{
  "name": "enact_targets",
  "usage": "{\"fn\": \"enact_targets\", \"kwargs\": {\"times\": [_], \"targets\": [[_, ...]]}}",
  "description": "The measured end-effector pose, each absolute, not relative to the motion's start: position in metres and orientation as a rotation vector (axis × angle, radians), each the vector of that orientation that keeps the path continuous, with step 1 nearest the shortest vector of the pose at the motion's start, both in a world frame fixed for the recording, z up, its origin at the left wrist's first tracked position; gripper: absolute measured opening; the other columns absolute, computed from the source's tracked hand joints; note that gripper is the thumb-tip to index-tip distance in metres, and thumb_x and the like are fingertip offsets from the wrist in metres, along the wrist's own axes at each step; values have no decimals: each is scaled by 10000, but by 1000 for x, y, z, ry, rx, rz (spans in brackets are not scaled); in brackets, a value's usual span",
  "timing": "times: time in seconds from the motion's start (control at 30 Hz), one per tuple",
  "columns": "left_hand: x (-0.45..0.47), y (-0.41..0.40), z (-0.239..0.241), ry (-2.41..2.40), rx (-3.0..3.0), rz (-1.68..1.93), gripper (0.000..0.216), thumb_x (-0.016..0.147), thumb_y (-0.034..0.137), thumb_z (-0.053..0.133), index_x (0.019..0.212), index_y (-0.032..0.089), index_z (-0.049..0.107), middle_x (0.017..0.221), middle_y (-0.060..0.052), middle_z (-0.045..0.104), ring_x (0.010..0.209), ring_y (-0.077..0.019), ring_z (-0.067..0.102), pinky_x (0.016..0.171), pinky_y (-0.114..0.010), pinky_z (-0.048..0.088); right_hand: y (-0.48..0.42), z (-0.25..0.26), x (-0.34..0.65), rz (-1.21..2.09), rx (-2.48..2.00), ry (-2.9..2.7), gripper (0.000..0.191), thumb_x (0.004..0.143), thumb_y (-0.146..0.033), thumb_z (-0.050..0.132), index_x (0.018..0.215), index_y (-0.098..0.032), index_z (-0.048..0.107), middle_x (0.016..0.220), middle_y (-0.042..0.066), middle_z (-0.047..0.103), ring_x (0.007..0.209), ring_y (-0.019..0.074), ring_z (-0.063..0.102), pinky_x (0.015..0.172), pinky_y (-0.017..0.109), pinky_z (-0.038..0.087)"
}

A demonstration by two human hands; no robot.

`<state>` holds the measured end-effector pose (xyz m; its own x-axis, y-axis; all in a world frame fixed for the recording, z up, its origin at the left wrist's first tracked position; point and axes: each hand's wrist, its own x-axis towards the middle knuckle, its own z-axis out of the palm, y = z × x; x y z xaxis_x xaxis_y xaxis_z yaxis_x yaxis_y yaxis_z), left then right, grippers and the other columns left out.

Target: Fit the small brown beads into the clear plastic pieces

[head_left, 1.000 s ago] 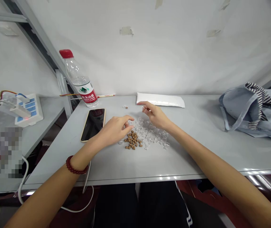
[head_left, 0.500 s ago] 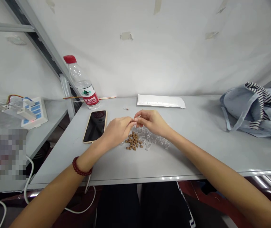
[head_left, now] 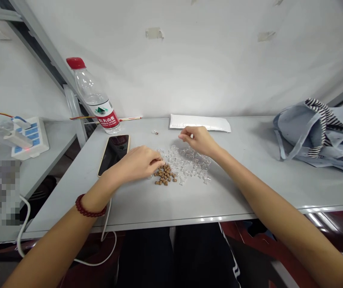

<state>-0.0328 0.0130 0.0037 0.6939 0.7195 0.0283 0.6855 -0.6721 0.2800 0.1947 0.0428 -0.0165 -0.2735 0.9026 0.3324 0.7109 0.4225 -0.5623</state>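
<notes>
My left hand [head_left: 139, 163] reaches to the left edge of a small pile of brown pellets [head_left: 164, 175], its thumb and forefinger pressed together. Whatever sits between those fingertips is hidden. Behind and to the right of the pellets spreads a heap of small clear plastic pieces [head_left: 189, 162]. Over the far side of that heap hovers my right hand [head_left: 199, 140], fingers closed in a pinch; I cannot make out anything in it. A dark red bead bracelet [head_left: 90, 208] circles my left wrist.
A phone [head_left: 114, 154] lies beside my left hand, with a white cable near it. Behind stand a water bottle [head_left: 96, 100] and a flat white packet [head_left: 199, 122]. At far right is a blue cloth bag [head_left: 297, 124]; at left, a power strip [head_left: 33, 138].
My hands were together above the pellets and have come apart. The left has dropped down and left to the pellets; the right has shifted right, uncovering the clear pieces. The view has shifted slightly.
</notes>
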Motion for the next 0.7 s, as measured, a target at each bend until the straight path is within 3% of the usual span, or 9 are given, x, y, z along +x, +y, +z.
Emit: {"fn": "enact_targets", "kwargs": {"times": [0.17, 0.33, 0.43, 0.57, 0.63, 0.7], "targets": [[-40, 18, 8, 1112, 2541, 71, 219, 807, 343, 568, 791, 186, 720, 639, -6, 646, 556, -124, 512, 561, -245, 320, 37, -17, 195, 469, -1255, -2340, 203, 881, -308, 536, 797, -167, 655, 828, 67, 606, 806, 183, 538, 706, 309, 402], [-46, 26, 8, 1228, 2495, 221, 291, 848, 334, 496, 804, 153, 719, 639, -16, 654, 551, -126, 510, 567, -248, 347, 36, -13, 186, 532, -1159, -2246, 218, 867, -315, 561, 1023, -173, 615, 926, 65, 630, 798, 173, 561, 677, 298, 418], [-48, 33, 1, 1371, 2568, 264, 321, 870, 323, 449, 830, 146, 713, 671, -40, 671, 604, -159, 562, 606, -264, 380, 52, -12, 175, 492, -1131, -2184, 208, 869, -276, 561, 1037, -163, 606, 952, 69, 643, 806, 174, 573, 688, 301, 434], [-49, 39, -6, 1647, 2744, 62, 330, 887, 283, 398, 889, 159, 704, 779, -99, 708, 736, -250, 648, 642, -307, 426, 88, -13, 153, 433, -1143, -2280, 266, 840, -131, 580, 1105, -134, 595, 1073, 115, 619, 902, 178, 587, 807, 315, 453], [-49, 40, -8, 1679, 2780, 33, 335, 893, 274, 388, 894, 148, 698, 797, -121, 708, 761, -268, 661, 650, -316, 442, 106, -13, 140, 431, -1202, -2373, 352, 824, -131, 616, 1174, -143, 584, 1150, 139, 593, 949, 188, 589, 822, 312, 451], [-48, 39, -9, 1685, 2796, 40, 339, 903, 270, 379, 909, 137, 690, 820, -132, 709, 773, -272, 668, 677, -325, 455, 121, -14, 128, 444, -1216, -2420, 345, 814, -171, 650, 1157, -152, 615, 1090, 129, 633, 892, 190, 606, 780, 304, 456]]}}
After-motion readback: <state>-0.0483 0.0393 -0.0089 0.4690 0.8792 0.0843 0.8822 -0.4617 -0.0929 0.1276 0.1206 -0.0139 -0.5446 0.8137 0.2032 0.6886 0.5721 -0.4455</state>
